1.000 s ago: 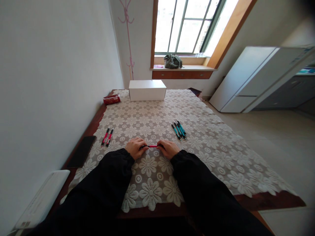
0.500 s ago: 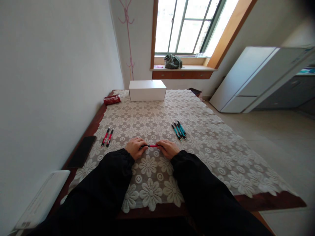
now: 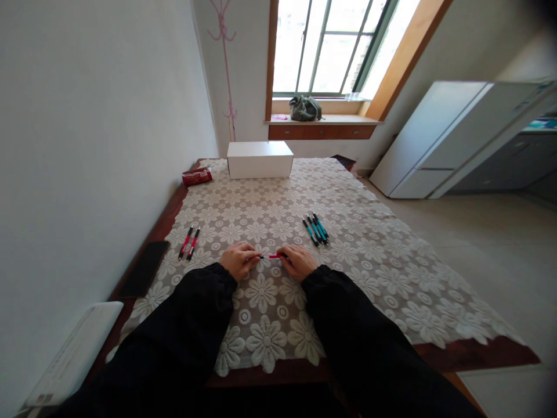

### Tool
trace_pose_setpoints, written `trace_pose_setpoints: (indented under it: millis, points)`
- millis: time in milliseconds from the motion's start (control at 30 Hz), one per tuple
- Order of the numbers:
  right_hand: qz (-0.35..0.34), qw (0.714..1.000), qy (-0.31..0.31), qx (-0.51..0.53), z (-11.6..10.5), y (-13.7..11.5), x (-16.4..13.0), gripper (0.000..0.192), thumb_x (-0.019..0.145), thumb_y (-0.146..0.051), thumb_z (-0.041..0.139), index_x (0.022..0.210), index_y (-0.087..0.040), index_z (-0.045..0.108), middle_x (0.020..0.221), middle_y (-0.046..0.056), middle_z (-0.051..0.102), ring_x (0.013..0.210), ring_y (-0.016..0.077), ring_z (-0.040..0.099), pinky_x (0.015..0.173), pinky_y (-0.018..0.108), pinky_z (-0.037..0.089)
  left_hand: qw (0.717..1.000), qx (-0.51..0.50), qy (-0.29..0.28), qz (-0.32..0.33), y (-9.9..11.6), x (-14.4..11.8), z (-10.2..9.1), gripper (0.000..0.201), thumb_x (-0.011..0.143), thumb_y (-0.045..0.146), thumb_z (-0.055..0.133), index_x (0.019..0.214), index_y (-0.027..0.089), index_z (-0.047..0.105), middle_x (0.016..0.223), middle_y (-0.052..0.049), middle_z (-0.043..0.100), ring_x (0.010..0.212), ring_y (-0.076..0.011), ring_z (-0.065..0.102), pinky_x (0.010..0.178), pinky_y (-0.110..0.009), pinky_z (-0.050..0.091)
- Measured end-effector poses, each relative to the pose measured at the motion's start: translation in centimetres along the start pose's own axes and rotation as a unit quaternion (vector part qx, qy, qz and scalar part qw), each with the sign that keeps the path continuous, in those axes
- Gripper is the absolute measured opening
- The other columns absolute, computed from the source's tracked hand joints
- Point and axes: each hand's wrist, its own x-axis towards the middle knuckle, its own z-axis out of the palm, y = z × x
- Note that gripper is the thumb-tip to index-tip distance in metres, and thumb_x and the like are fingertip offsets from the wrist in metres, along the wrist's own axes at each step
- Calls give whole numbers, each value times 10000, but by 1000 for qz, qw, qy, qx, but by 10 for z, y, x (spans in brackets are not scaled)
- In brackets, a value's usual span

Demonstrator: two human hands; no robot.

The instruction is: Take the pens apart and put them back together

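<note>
A red pen [image 3: 272,256] lies level between my two hands, just above the lace tablecloth [image 3: 369,261]. My left hand [image 3: 237,260] pinches its left end and my right hand [image 3: 298,261] holds its right end; both ends are hidden under my fingers. Two red and black pens [image 3: 190,242] lie side by side to the left of my left hand. A small bunch of teal pens [image 3: 316,229] lies to the upper right of my right hand. Black sleeves cover both my arms.
A white box [image 3: 260,159] stands at the table's far end, with a red packet [image 3: 197,176] to its left. A black phone [image 3: 144,268] lies on the bare left edge. A white device [image 3: 69,357] sits at the near left corner. A white cabinet [image 3: 444,139] stands at the right.
My hands have drawn slightly closer together on the red pen, so less of it shows between them. Nothing else on the table has moved.
</note>
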Motion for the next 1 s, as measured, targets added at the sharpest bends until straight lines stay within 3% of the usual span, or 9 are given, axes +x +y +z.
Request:
trace_pose_setpoints:
  millis: [167, 433, 833, 1000]
  points:
    - [-15, 1000, -1, -8, -1, -1, -1, 248, 949, -199, 433, 1133, -215, 598, 1053, 68, 661, 1011, 197, 588, 895, 313, 401, 1000, 0, -13, 8, 0, 0, -1, 282, 950, 339, 492, 1127, 265, 699, 972, -46, 688, 913, -188, 607, 819, -324, 476]
    - [-17, 999, 27, -9, 2, 2, 0, 190, 931, -177, 457, 1045, -214, 605, 1019, 56, 652, 965, 190, 583, 871, 312, 400, 1000, 0, -10, -10, 2, 1, -2, 217, 934, 281, 496, 1031, 232, 685, 1003, -43, 695, 955, -203, 611, 839, -345, 472]
    - [66, 997, 22, -35, 4, 7, -1, 196, 855, -111, 455, 990, -189, 573, 1008, 66, 673, 925, 189, 586, 835, 311, 362, 999, -5, -1, -39, 3, 0, -2, 175, 903, 255, 526, 1007, 235, 666, 1025, -27, 704, 971, -207, 624, 868, -354, 469]
    - [84, 995, 19, -47, 2, 5, 0, 135, 943, -249, 445, 948, -197, 570, 941, 55, 678, 883, 187, 596, 804, 306, 356, 999, -3, 0, -40, 4, 0, -2, 173, 903, 273, 533, 1006, 234, 666, 1024, -28, 705, 973, -207, 625, 868, -353, 469]
